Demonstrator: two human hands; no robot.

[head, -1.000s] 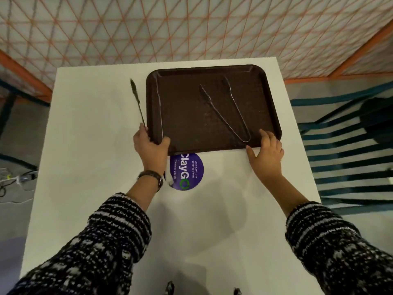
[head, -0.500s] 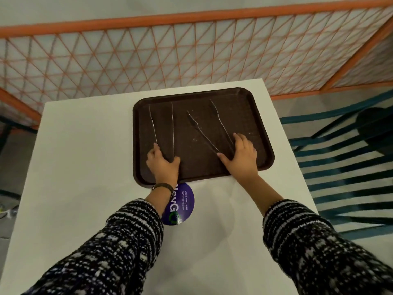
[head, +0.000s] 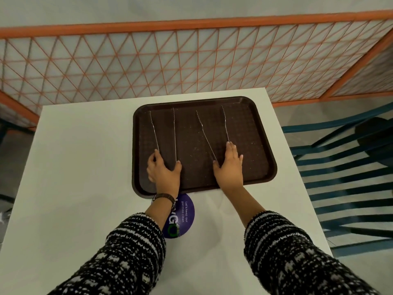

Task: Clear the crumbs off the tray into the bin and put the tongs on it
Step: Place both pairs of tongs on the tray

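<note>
A dark brown tray [head: 253, 126] lies on the far half of a white table [head: 74, 167]. Two thin metal tongs rest on it, arms spread and tips pointing away from me. My left hand [head: 163, 173] grips the near hinge end of the left tongs [head: 174, 133], thumb and forefinger against its two arms. My right hand [head: 229, 167] lies over the hinge end of the right tongs [head: 205, 133], fingers along its right arm. Fine pale specks dot the tray between and right of the tongs. No bin is in view.
A round purple sticker [head: 184, 216] sits on the table just in front of the tray. An orange mesh fence [head: 191, 60] runs behind the table. A dark blue slatted chair [head: 350, 167] stands close to the table's right edge.
The left tongs moved from straddling the tray's left rim onto the tray. My right hand left the tray's near corner and settled on the right tongs. My view tilted up.
</note>
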